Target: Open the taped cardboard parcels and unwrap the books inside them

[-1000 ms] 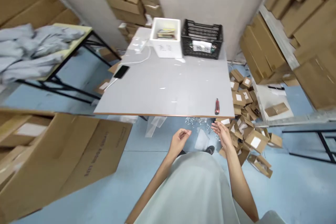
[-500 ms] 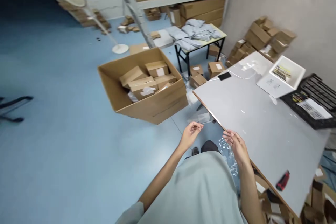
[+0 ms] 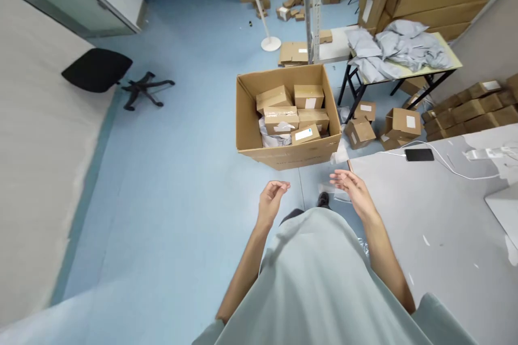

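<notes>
My left hand (image 3: 273, 198) hangs in the air in front of my body, fingers curled and their tips together; no object shows in it. Fingers extended and a little apart, my right hand (image 3: 353, 190) is empty, by the near corner of the grey-white table (image 3: 408, 210). Just beyond both hands a large open carton (image 3: 293, 157) stands on the floor, touched by neither. Inside it lie several small taped boxes (image 3: 281, 120), some with white labels, and a grey plastic mailer bag (image 3: 272, 139).
A phone (image 3: 418, 154) with a white cable lies on the table. Behind the carton stand a white stand fan (image 3: 270, 43), a metal shelf rack (image 3: 313, 11) and a small table with grey mailers (image 3: 408, 46). Loose boxes (image 3: 359, 133) sit on the floor. A black swivel chair (image 3: 99, 70) is at left.
My view has swung left, so the carton now lies straight ahead and the chair shows fully. My right hand has come away from the table edge. The red tool has left view.
</notes>
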Tool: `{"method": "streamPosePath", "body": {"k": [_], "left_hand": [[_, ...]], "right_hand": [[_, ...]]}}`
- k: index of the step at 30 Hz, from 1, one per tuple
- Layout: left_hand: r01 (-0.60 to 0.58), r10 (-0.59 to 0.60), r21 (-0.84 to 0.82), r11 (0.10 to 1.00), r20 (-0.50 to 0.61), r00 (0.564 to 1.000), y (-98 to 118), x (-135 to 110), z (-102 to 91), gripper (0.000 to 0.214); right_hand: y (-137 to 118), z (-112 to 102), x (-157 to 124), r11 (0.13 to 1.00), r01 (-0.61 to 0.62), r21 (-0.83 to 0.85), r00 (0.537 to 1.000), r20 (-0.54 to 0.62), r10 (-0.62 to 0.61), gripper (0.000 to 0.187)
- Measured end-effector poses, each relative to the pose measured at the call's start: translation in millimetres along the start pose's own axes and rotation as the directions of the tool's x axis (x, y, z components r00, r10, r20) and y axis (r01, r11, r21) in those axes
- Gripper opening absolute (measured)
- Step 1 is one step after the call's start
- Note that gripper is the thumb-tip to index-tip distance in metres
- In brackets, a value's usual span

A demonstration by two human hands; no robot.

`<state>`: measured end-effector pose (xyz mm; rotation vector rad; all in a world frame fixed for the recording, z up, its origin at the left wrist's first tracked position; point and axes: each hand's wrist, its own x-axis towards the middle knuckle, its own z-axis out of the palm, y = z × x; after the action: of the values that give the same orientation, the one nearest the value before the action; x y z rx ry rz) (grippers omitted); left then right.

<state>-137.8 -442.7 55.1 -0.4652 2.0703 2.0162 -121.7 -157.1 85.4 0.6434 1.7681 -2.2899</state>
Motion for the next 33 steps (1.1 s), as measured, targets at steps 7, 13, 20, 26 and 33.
{"method": "streamPosePath", "body": {"k": [7, 13, 20, 26, 33], "left_hand": [[0.069, -0.079, -0.065, 0.996, -0.169, 0.982, 17, 38, -8.0, 0.027], [0.107, -0.128, -0.111, 0.988, -0.205, 0.970, 5, 99, -50.9, 0.025], [0.157, -0.160, -0.074, 0.985, -0.029, 0.987, 10, 201, -114.7, 0.018], [0.245, -0.243, 0.009, 0.970, 0.167, 0.956, -5, 290, -147.7, 0.033], [0.520, -0.545, 0.176, 0.836, 0.153, 0.824, -74, 387, -87.3, 0.038]], "right_hand": [[-26, 41, 98, 0.990, -0.046, -0.135, 0.981, 0.182, 0.071, 0.055], [-21, 102, 153, 0.982, -0.080, -0.169, 0.970, 0.214, 0.116, 0.055], [-4, 164, 189, 0.958, -0.198, -0.206, 0.976, 0.044, 0.211, 0.045], [9, 178, 209, 0.942, -0.267, -0.203, 0.952, -0.204, 0.226, 0.047], [51, 132, 312, 0.854, -0.296, -0.428, 0.927, -0.343, 0.149, 0.036]]}}
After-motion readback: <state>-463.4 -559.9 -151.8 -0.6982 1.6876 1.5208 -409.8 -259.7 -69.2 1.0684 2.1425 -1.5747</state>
